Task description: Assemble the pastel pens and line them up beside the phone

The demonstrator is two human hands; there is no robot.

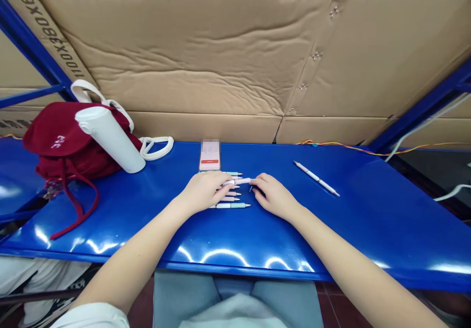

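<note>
A pale pen (243, 181) is held level above the blue tabletop, between both of my hands. My left hand (206, 191) pinches its left part with thumb and fingers. At its right end, the fingertips of my right hand (275, 196) are closed around the tip; a small dark piece shows just below them, too small to make out. Under and beside my left hand lie several click pens in a row, points to the right. The nearest pen (235, 205) has a light-green grip, and its left part is partly covered by the hand.
A white pen (316, 178) lies slanted to the right. Behind my left hand is a phone (210, 156) with a lit screen. At the left, a white bottle (112, 139) leans on a red bag (73, 146). Cardboard (191, 63) walls the back; wires (342, 145) run along the rear edge.
</note>
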